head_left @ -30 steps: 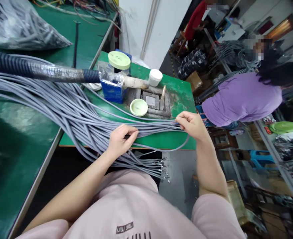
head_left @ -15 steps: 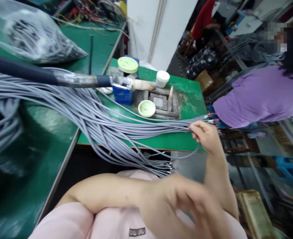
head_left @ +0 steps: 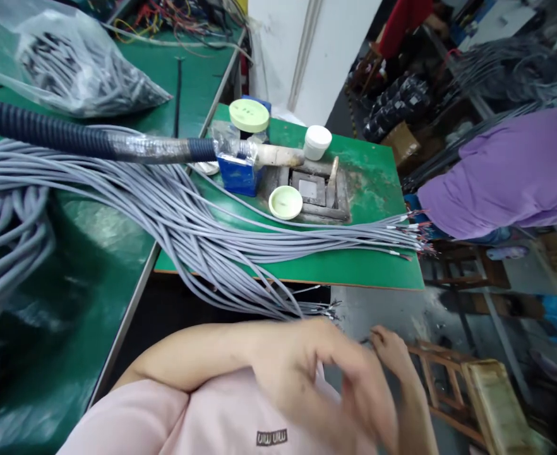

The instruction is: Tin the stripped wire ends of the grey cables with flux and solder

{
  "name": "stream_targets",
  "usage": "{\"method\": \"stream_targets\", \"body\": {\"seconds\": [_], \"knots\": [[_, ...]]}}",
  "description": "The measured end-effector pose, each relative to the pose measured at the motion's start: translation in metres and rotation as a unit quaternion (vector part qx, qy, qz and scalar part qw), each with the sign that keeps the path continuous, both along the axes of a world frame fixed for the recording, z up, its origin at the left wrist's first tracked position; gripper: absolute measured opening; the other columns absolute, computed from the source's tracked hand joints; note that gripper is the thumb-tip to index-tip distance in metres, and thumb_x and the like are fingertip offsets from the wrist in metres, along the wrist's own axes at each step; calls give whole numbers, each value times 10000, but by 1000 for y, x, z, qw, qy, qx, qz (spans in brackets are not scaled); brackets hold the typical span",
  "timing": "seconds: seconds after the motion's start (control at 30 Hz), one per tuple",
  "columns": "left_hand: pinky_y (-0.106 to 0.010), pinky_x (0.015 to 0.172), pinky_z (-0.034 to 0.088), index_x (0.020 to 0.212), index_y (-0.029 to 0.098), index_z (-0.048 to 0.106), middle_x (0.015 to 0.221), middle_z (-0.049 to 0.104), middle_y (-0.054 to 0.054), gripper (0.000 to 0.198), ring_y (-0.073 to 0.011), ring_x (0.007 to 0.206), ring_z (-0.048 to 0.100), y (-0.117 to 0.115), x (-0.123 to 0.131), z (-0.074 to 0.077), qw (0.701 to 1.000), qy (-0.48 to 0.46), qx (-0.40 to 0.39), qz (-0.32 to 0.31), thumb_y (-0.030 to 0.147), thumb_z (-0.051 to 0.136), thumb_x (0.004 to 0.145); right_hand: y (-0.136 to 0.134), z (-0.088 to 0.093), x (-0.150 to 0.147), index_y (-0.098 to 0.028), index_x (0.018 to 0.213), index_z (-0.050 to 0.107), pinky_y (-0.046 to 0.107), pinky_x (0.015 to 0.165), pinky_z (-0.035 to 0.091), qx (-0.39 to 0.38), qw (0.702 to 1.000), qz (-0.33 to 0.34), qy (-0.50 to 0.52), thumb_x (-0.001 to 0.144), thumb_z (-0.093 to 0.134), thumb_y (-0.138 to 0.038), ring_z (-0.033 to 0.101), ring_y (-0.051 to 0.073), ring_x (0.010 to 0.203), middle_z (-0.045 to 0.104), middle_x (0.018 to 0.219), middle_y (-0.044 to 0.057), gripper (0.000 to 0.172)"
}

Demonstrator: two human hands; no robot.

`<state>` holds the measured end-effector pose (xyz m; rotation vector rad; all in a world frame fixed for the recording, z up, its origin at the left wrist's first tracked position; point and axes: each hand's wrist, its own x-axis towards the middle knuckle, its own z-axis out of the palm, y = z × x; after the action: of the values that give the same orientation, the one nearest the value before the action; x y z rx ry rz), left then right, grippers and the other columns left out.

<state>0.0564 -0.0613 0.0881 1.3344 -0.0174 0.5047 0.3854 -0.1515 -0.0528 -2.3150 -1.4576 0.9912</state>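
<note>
My left hand is close to the camera in front of my chest, its fingers curved and smeared by motion; whether anything is in them I cannot make out. Farther right, past the table's front edge, my right hand is pinched closed on what looks like a grey cable. A small dark bit shows at its fingertips, and that cable's middle stretch passes behind my left hand. A thick bundle of grey cables lies across the green table, its stripped wire ends at the right edge. More cable ends hang below the front edge.
A ribbed black hose rests over a blue box. Beside it are a white jar, a light green dish and a square metal pot. A person in a purple shirt is at right, above a wooden stool.
My right hand has moved down and away from the bundle's ends, below the table edge, drawing a cable with it. My left hand stays low in front of me. The view has shifted slightly.
</note>
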Motion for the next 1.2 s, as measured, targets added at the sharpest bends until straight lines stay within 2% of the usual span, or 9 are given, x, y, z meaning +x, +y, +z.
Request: {"method": "stream_targets", "body": {"seconds": [0.07, 0.17, 0.3, 0.47, 0.6, 0.73, 0.93, 1.07, 1.2], "knots": [[-264, 724, 492, 830, 172, 684, 801, 713, -63, 133, -150, 741, 639, 23, -1, -14, 964, 61, 159, 202, 273, 600, 846, -3, -6, -1, -233, 600, 594, 335, 582, 446, -3, 997, 30, -65, 722, 497, -358, 614, 221, 548, 622, 533, 45, 199], [-365, 815, 446, 902, 164, 679, 882, 710, -87, 176, -217, 864, 612, 59, 1, -42, 796, 230, 366, 423, 267, 537, 877, 8, 2, -16, -216, 657, 605, 319, 600, 443, 2, 997, 44, -66, 775, 462, -361, 621, 207, 550, 590, 514, 21, 237], [-408, 825, 410, 1057, 158, 652, 1040, 682, -112, 240, -285, 997, 579, 91, 10, -71, 647, 375, 468, 471, 267, 534, 878, 37, 20, -62, -186, 821, 627, 258, 559, 470, 19, 991, 64, 118, 823, 488, -385, 639, 151, 543, 652, 648, 14, 243], [-397, 780, 382, 958, 168, 664, 946, 663, -106, 188, -287, 948, 590, 100, 21, -77, 599, 426, 505, 453, 292, 553, 871, 71, 20, -126, -160, 875, 638, 190, 454, 445, 8, 923, 109, 368, 806, 594, -394, 601, 94, 466, 643, 622, -17, 248], [-381, 738, 370, 863, 168, 655, 860, 646, -90, 162, -271, 879, 591, 93, 19, -65, 591, 413, 527, 450, 280, 539, 881, 92, 18, -149, -169, 1012, 620, 175, 387, 421, 32, 851, 67, 521, 794, 630, -454, 623, 106, 460, 687, 677, -2, 359], [-358, 701, 372, 857, 173, 640, 824, 630, -70, 179, -246, 839, 573, 67, 1, -44, 604, 367, 544, 452, 291, 513, 900, 108, 35, -134, -206, 1099, 580, 179, 338, 384, 176, 777, -94, 596, 808, 599, -510, 645, 125, 499, 718, 787, 17, 422], [-332, 691, 403, 819, 173, 629, 786, 612, -41, 203, -198, 764, 559, 32, -34, -42, 712, 368, 506, 321, 295, 494, 911, 112, 66, -92, -197, 926, 631, 169, 345, 308, 380, 708, -269, 531, 833, 581, -473, 456, 53, 377, 612, 596, -49, 295], [-326, 753, 437, 916, 185, 660, 843, 648, -42, 205, -189, 818, 589, 28, -35, -58, 787, 371, 410, 274, 323, 508, 915, 91, 76, -96, -183, 893, 660, 190, 377, 282, 439, 775, -152, 428, 875, 546, -453, 329, 56, 337, 495, 437, -73, 294], [-287, 774, 473, 1089, 190, 651, 889, 676, -48, 291, -166, 828, 618, 29, -19, -60, 865, 278, 236, 346, 376, 565, 881, 69, 78, -125, -162, 910, 684, 206, 434, 324, 224, 916, 105, 317, 918, 493, -377, 431, 77, 409, 564, 496, -33, 288]]}}
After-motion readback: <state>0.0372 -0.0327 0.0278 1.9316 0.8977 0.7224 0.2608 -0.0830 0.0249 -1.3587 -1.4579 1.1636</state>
